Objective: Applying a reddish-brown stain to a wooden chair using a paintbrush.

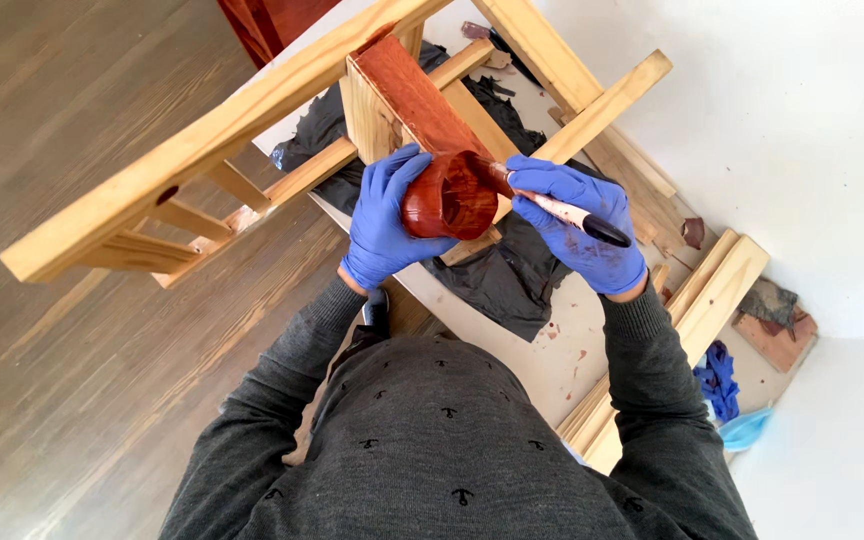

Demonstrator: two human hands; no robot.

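My left hand (384, 215), in a blue glove, grips a small round cup (449, 197) coated inside and out with red-brown stain. My right hand (580, 222), also in a blue glove, holds a paintbrush (562, 210) by its pale, stained handle; the bristles sit at the cup's rim. Just beyond the cup a wooden block (407, 95), part of a pale wooden frame (192, 150), has its top face stained red-brown while its side is bare wood.
Black plastic sheeting (502, 275) lies under the frame on a white board (552, 350). Loose pale planks (712, 290) lie to the right, with blue gloves or rags (722, 385) and stained scraps (777, 335). Wood floor (72, 380) lies to the left, white wall to the right.
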